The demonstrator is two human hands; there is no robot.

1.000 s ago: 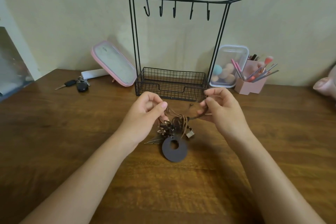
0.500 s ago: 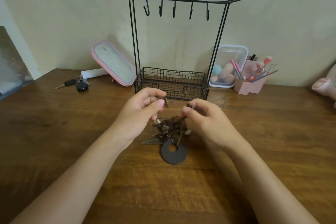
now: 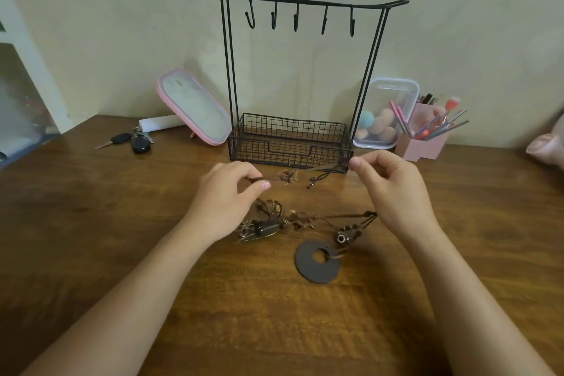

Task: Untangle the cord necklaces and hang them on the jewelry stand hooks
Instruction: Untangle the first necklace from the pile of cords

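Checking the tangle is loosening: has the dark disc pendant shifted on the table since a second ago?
Yes. The disc pendant slid right: it lay below the middle of the wire basket, now below its right half.

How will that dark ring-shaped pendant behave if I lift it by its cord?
The disc pendant looks thin and flat, so probably light and stiff. Lying flat on the table, it likely won't roll; lifted by its floppy cord it would probably dangle and spin. The cord seems to run into the tangle, which may drag along.
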